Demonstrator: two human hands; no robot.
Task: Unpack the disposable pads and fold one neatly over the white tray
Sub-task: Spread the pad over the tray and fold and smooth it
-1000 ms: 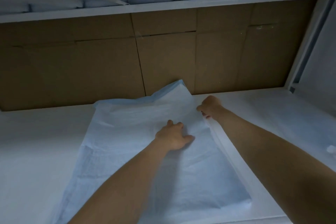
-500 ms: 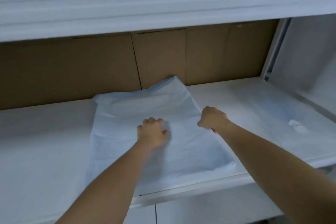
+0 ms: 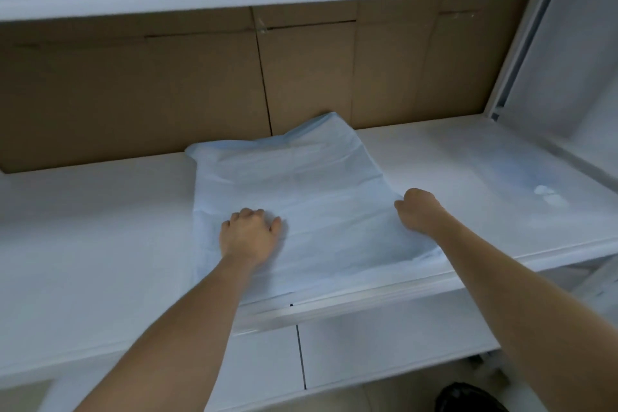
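The pad (image 3: 301,204), a pale blue sheet, is spread on the white shelf (image 3: 83,244), with its long axis running from the shelf's front edge back toward the cardboard (image 3: 133,94) that lines the rear. Its far right corner is raised against that cardboard, while its near edge reaches almost to the front lip of the shelf. The white tray cannot be told apart from the shelf surface under the sheet, so it cannot be said how the pad sits over it.

The left hand (image 3: 249,232) is laid on the pad near its left edge, closer to the front than to the back. The fingers are bent at the knuckles and pressed down on the sheet; no fold of material is seen caught in them. The right hand (image 3: 416,211) is placed at the pad's right edge, roughly level with the left. Its grip is closed, and the edge appears to be gathered in it, though the fingertips are hidden under the hand.

The pad is thus spanned across its short axis by both hands, with most of its length lying beyond them toward the rear. The right edge is judged to be the next thing moved, since it is the side already held; it would be carried leftward across the sheet toward the left hand, which serves as the anchor.

A translucent bag (image 3: 521,177) lies on the shelf toward its right end, well apart from the pad.
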